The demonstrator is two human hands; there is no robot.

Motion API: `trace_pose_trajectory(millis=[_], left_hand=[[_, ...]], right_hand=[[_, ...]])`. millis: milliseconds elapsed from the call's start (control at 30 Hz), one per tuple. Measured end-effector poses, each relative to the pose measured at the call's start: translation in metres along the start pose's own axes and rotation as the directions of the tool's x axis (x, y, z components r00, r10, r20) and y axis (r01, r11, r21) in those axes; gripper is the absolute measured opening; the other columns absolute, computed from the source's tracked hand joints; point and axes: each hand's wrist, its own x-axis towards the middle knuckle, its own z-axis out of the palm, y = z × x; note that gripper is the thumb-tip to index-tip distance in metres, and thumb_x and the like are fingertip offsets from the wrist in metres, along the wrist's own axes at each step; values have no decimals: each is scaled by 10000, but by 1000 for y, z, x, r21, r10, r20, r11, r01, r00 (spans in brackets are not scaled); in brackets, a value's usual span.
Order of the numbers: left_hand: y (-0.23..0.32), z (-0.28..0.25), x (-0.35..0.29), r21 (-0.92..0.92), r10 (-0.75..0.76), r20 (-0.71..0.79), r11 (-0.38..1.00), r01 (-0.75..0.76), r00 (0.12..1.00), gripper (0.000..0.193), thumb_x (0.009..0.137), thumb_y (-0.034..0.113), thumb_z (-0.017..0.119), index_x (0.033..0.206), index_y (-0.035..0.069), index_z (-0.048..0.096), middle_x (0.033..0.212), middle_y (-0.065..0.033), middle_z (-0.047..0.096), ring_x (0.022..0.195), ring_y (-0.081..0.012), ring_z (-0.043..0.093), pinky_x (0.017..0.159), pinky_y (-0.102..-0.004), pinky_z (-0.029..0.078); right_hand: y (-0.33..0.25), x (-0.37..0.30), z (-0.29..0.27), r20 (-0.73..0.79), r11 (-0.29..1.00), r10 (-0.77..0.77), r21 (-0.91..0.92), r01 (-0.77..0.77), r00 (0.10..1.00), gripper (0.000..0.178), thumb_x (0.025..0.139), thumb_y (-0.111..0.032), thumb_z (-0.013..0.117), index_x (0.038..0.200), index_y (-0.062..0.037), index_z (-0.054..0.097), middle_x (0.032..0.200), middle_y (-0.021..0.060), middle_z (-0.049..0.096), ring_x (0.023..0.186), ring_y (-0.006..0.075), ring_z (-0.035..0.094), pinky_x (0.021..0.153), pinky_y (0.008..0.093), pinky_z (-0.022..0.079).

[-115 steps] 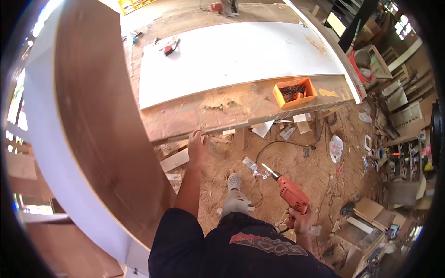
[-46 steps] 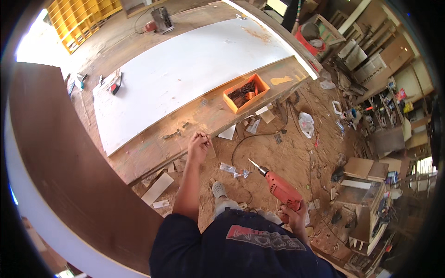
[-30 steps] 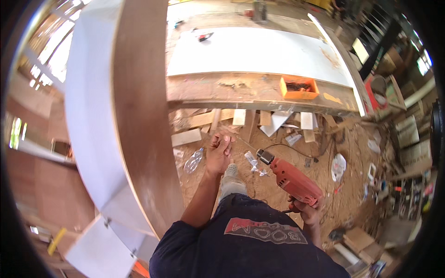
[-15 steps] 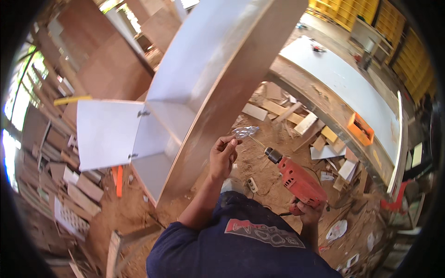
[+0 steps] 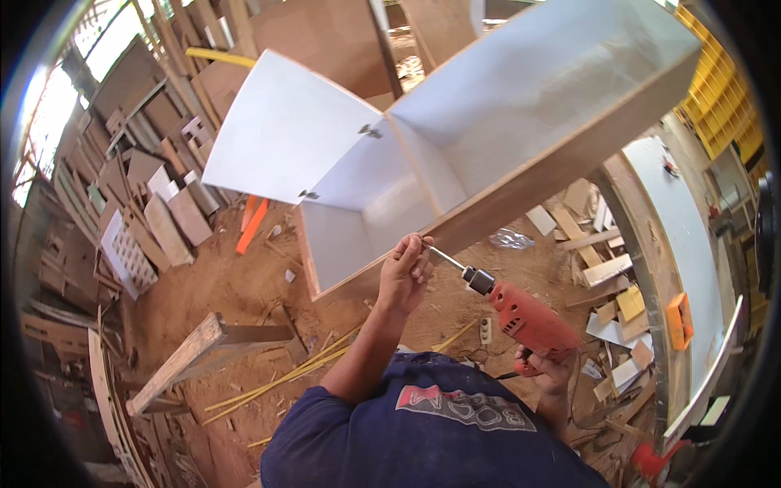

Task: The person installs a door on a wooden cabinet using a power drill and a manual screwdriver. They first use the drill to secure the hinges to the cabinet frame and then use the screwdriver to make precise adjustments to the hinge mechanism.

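Note:
My right hand (image 5: 543, 370) is wrapped round the grip of a red power drill (image 5: 533, 320). A long driver bit (image 5: 446, 258) sticks out of its black chuck (image 5: 478, 281), pointing up and left. My left hand (image 5: 407, 267) is closed in a pinch at the bit's tip; whatever sits between the fingers is too small to make out. Just beyond the left hand lies the edge of a long wooden cabinet (image 5: 561, 159) with a pale lining. Its white door (image 5: 285, 122) stands swung out on two metal hinges (image 5: 370, 131).
Wood offcuts (image 5: 606, 268) litter the dirt floor at right, beside a workbench with a white top (image 5: 679, 220) and an orange box (image 5: 679, 321). A wooden trestle (image 5: 203, 350) and yellow strips (image 5: 301, 370) lie at lower left. Boards (image 5: 175, 215) lean at far left.
The view has swung to the left, so the cabinet and bench sit further right in it. My left fingertips have come to the tip of the bit, which was slightly apart from them before.

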Motion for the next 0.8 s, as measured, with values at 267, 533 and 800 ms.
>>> trace_pose_trajectory(millis=[267, 533, 800], left_hand=[[182, -143, -6, 213, 32, -94, 977, -11, 995, 123, 1056, 170, 637, 1103, 61, 669, 1089, -98, 719, 539, -28, 464, 491, -194, 380], [296, -250, 16, 293, -28, -148, 953, 71, 989, 159, 1052, 178, 646, 1106, 29, 666, 1017, -62, 696, 541, -26, 438, 488, -197, 363], [313, -324, 105, 53, 55, -323, 998, -40, 945, 182, 1066, 284, 630, 1096, 112, 682, 1017, 10, 659, 558, -29, 408, 509, -210, 338]], right_hand=[[98, 47, 170, 90, 985, 167, -58, -162, 982, 509, 796, 37, 681, 1287, 95, 558, 937, 217, 706, 783, 291, 726, 619, 371, 617], [169, 100, 292, 162, 975, 214, 16, -220, 963, 507, 830, 84, 654, 1324, 71, 543, 984, 205, 709, 795, 270, 721, 670, 362, 616], [294, 173, 324, 246, 763, 550, 241, -600, 798, 557, 899, -198, 694, 1402, -22, 532, 1074, 160, 716, 897, 266, 721, 778, 409, 604]])
